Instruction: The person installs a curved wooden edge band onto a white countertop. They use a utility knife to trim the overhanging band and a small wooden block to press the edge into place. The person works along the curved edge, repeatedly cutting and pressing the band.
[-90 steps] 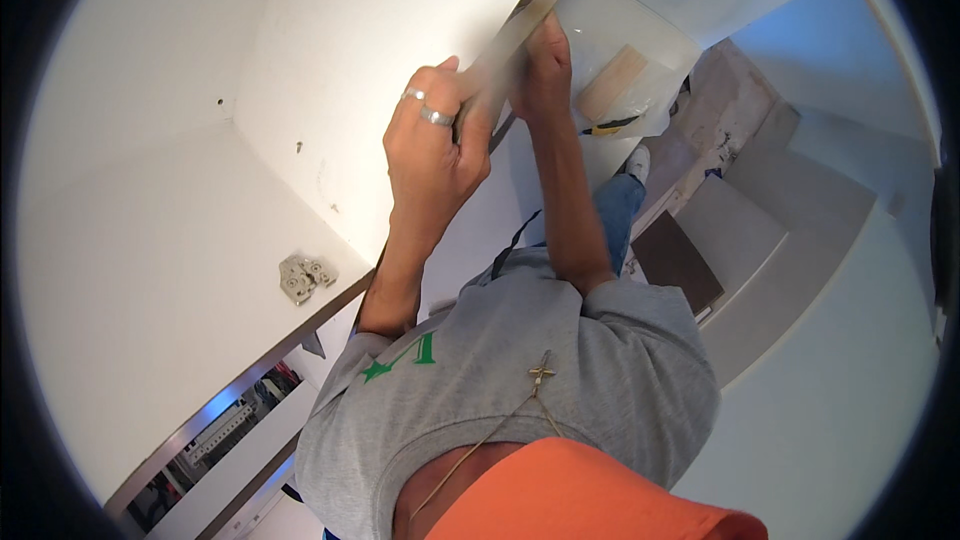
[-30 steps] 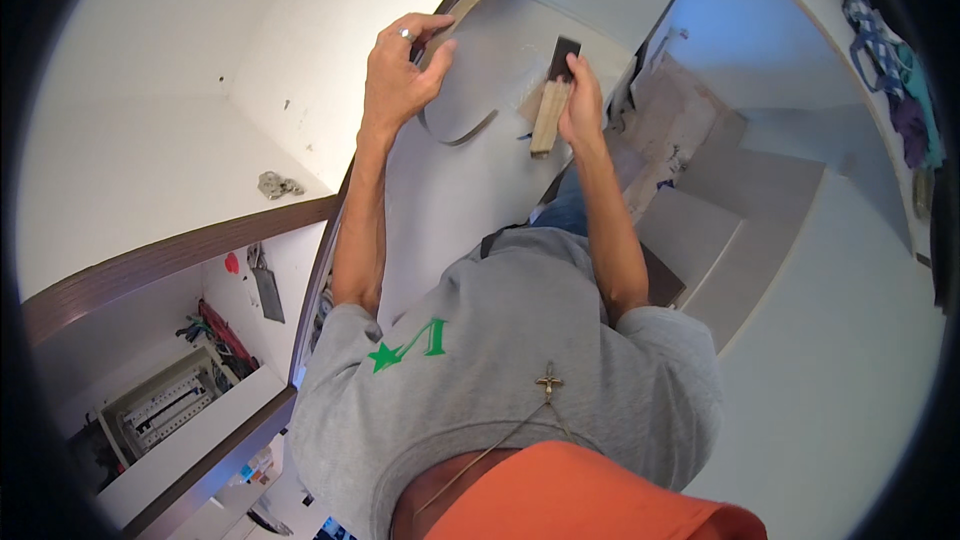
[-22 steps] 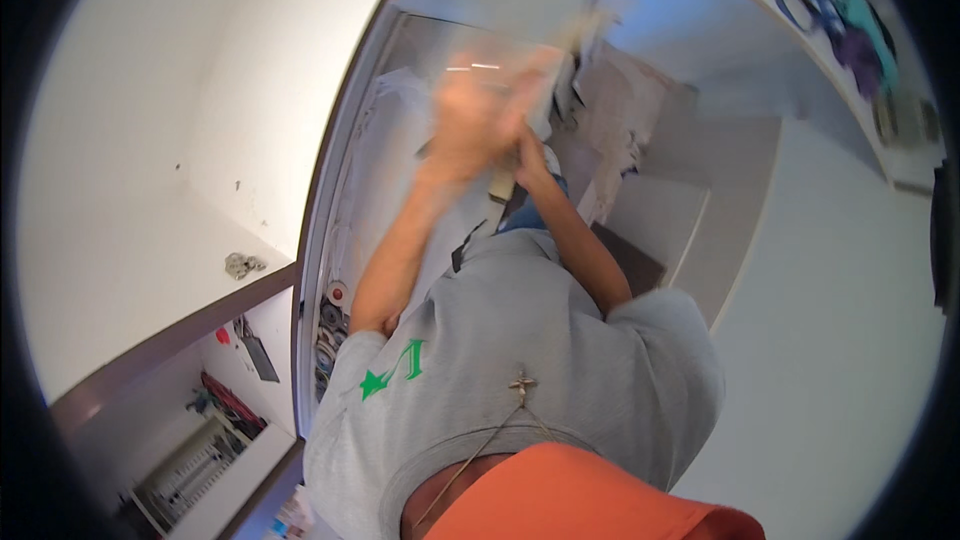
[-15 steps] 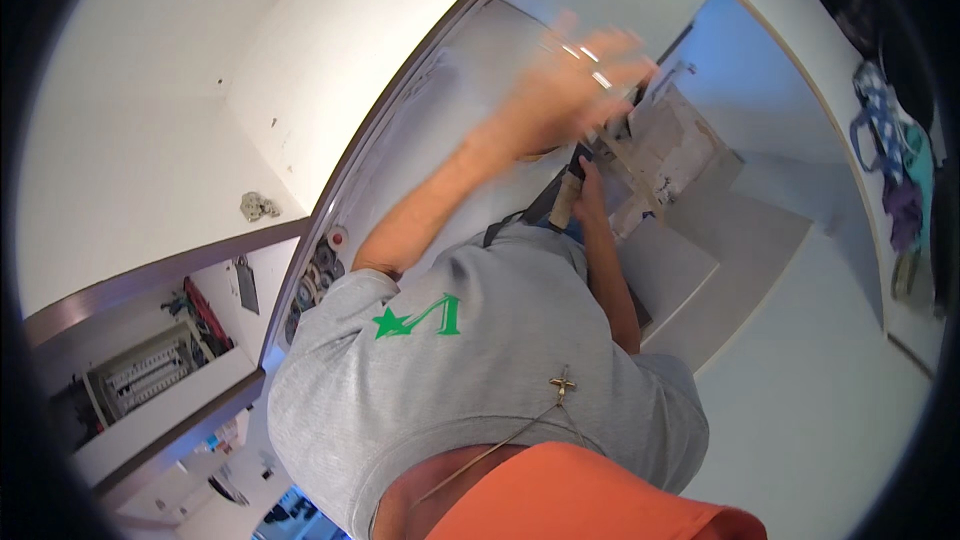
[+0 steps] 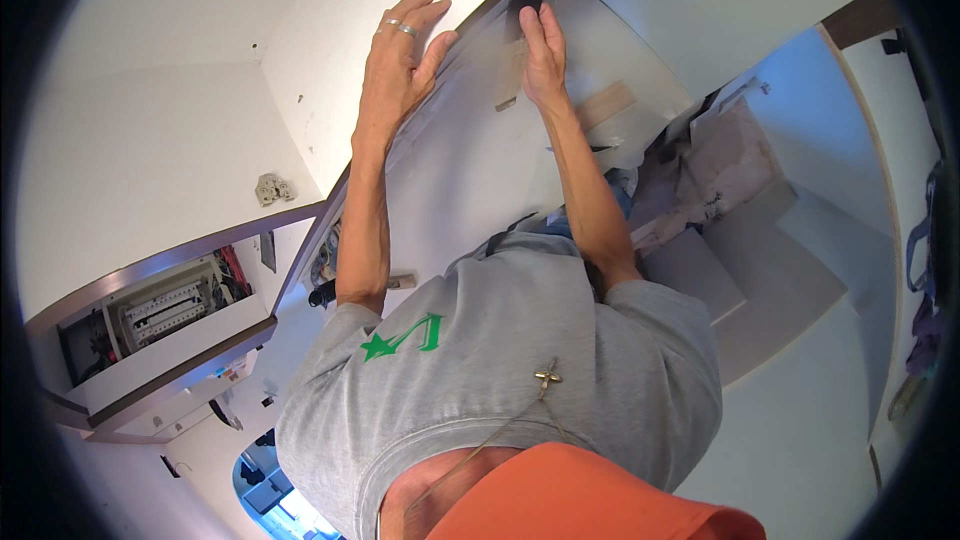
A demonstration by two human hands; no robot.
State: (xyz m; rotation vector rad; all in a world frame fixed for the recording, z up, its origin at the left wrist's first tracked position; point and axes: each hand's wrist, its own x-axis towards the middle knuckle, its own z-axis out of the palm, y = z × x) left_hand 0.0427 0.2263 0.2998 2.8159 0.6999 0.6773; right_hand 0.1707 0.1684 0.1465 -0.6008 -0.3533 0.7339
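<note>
My right hand [image 5: 543, 55] is closed round a flat block [image 5: 511, 75], dark at its far end and tan along its length; its exact kind does not show. This block is over the pale panel [image 5: 480, 170] in front of me, near the panel's far end. My left hand [image 5: 402, 65] has its fingers spread and holds nothing. It lies at the dark edge of the white cabinet wall [image 5: 310, 50], on or just above it; whether it touches I cannot tell.
A tan wooden piece [image 5: 605, 105] lies on the panel. At the left, a breaker box [image 5: 165, 312] sits in an open compartment, below a small grey socket-like fitting [image 5: 272, 189]. Grey boards [image 5: 775, 270] and a stained sheet [image 5: 735, 160] are at the right.
My right hand has carried the block from near my waist to the panel's far end. My left hand has swung left, away from the right side, to the cabinet edge.
</note>
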